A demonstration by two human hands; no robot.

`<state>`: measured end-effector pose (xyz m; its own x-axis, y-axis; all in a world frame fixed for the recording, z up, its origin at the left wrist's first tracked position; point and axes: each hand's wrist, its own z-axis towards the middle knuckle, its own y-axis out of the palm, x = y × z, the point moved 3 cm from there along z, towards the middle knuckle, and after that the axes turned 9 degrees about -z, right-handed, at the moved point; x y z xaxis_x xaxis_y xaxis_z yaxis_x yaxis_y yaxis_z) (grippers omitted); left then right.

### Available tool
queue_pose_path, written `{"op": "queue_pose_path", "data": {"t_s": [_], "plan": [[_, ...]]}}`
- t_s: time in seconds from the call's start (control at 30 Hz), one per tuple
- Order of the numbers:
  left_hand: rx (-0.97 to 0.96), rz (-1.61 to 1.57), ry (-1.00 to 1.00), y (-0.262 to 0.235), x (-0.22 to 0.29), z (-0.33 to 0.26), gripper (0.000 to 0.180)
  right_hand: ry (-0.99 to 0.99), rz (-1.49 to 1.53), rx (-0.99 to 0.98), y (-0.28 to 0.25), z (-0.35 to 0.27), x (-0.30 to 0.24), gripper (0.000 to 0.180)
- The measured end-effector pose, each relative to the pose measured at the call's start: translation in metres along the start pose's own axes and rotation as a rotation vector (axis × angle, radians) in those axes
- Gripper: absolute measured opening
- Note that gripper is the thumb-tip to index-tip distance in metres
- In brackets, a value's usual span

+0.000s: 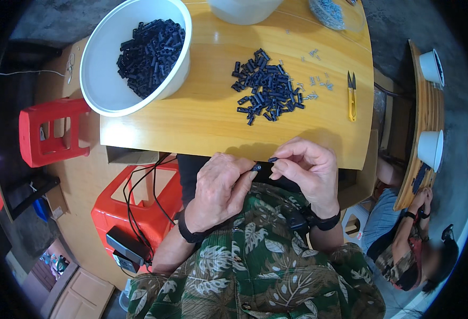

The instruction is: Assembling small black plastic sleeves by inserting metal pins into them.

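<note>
Just off the table's near edge, my left hand (219, 182) pinches a small black plastic part (256, 167) with holes in its end. My right hand (312, 173), close beside it, holds a tiny dark piece (272, 159) between thumb and fingertips; its exact kind is too small to make out. The two pieces are slightly apart. Beyond my hands lies a loose pile of short black plastic parts (270, 90). Small silvery metal pieces (325, 85) are scattered to its right. Yellow-handled thread snips (352, 103) rest farther right, blades pointing away.
A white tub (98, 103) of black parts stands on the table (212, 130) at left. Another white tub (244, 11) and a clear container (353, 21) sit at the far edge. A red stool (103, 212) carries cables. A co-worker (404, 255) sits at the right-hand table.
</note>
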<state>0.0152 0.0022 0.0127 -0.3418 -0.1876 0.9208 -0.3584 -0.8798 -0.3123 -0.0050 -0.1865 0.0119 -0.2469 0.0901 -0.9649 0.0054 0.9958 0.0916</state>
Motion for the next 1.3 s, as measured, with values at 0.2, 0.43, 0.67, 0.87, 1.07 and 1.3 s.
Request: {"op": "queue_pose_path", "data": {"t_s": [0.2,0.43,0.67,0.87,1.07,1.3], "plan": [[0.008,-0.032,0.035,0.001,0.009,0.002,0.025,-0.017,0.023,-0.043,0.000,-0.008,-0.010,0.012],[-0.006,-0.051,0.065,0.002,0.010,0.000,0.026,-0.089,-0.077,-0.102,-0.003,-0.010,-0.015,0.013],[0.001,-0.069,0.082,0.002,0.009,-0.001,0.026,-0.150,-0.121,-0.096,0.000,-0.010,-0.017,0.011],[-0.003,-0.055,0.103,0.002,0.009,0.001,0.028,-0.160,-0.185,-0.092,0.002,-0.007,-0.020,0.010],[-0.014,0.006,0.113,0.002,0.011,0.001,0.029,-0.244,-0.374,-0.076,0.004,-0.006,-0.029,0.013],[-0.055,0.067,0.118,0.003,0.013,0.004,0.032,-0.280,-0.468,-0.099,0.006,-0.004,-0.025,0.012]]}}
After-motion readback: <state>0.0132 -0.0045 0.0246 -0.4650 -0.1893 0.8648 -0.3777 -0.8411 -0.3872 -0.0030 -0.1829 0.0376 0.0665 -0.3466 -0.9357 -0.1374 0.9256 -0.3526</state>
